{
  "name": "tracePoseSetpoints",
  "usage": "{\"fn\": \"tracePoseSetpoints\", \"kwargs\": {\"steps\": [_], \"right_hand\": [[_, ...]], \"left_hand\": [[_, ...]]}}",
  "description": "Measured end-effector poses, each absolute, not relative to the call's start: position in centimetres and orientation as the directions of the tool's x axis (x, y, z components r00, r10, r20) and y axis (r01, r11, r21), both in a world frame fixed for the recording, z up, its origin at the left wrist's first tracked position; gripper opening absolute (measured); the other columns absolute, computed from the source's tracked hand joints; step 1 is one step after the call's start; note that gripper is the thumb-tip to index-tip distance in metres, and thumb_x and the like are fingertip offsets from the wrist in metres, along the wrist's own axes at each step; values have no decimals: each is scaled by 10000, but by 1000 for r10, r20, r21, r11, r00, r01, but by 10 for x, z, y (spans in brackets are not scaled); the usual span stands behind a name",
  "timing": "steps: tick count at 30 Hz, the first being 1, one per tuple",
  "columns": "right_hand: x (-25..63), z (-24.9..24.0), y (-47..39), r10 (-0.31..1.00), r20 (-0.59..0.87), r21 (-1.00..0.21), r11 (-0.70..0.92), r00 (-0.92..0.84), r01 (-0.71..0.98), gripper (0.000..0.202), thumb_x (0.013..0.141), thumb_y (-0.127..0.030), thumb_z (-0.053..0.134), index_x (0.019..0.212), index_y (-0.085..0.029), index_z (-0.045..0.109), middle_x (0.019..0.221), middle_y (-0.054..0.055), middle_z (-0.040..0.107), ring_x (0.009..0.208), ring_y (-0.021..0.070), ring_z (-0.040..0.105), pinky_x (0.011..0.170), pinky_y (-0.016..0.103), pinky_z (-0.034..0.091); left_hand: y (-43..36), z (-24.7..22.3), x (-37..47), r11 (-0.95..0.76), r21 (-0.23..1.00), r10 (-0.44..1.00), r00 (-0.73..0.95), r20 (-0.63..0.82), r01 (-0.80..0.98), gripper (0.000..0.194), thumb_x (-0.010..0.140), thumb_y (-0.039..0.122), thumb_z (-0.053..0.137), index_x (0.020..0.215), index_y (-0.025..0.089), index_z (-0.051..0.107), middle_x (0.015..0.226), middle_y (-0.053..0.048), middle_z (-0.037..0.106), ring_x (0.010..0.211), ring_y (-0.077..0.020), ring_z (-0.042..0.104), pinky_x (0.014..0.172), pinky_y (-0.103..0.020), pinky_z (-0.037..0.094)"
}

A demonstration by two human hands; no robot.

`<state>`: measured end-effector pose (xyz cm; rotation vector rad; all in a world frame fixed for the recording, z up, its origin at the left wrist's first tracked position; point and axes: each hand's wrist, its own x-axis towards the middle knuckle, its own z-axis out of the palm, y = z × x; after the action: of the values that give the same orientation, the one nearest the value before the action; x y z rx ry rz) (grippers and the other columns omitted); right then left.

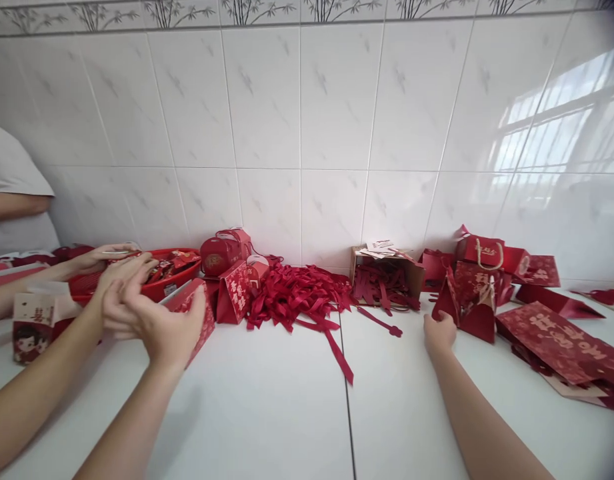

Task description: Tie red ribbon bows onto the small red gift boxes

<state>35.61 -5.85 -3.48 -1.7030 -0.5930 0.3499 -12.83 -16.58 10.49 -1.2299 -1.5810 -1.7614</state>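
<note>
My left hand is raised at the left, thumb apart from its stretched fingers, with nothing visible in its grasp. Right behind its thumb stands a red printed gift box; whether they touch I cannot tell. A co-worker's hand is just beyond my left fingers. At the right, my right hand is closed on the near left edge of a red folded gift box with gold printing, its fingers partly hidden by the box.
A pile of red ribbons lies against the tiled wall, beside an open carton of dark red strips. A red basket holds small packets at the left. Flat red gift bags lie at the right. A co-worker's forearms reach in from the left.
</note>
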Motion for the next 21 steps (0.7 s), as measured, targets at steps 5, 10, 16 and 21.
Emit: {"fn": "tracePoseSetpoints", "kwargs": {"steps": [5,10,16,21], "right_hand": [[351,-31,-64,526,80,-986,-85,847,146,524,663,-204,601,1174,-111,528,1267,220,485,1203,351,440,1003,446,341],[345,5,-64,534,109,-993,89,838,72,503,677,-255,568,1160,-128,509,1220,191,512,1129,323,506,955,469,394],[291,75,-85,777,508,-844,535,372,36,604,791,-432,571,1335,-271,363,1041,51,647,927,178,643,816,339,518],[221,83,-115,684,612,-723,687,-397,69,684,719,-372,721,1328,-286,423,1181,81,604,1107,217,561,904,381,471]], "left_hand": [[-164,83,-191,-30,722,388,-658,645,691,844,476,423,857,1161,153,444,1028,-124,628,1058,-405,546,842,-674,407],[-183,97,-143,-494,682,308,-625,718,540,763,627,292,789,1282,210,407,1064,-85,656,981,-246,647,903,-462,505],[-180,98,-46,-648,671,632,-238,738,360,726,722,286,720,1349,249,355,1166,-96,609,983,-215,654,880,-348,537],[-161,53,-16,-556,787,798,-94,595,267,692,772,310,668,1362,266,309,1222,-97,578,1029,-199,628,884,-333,522]]}}
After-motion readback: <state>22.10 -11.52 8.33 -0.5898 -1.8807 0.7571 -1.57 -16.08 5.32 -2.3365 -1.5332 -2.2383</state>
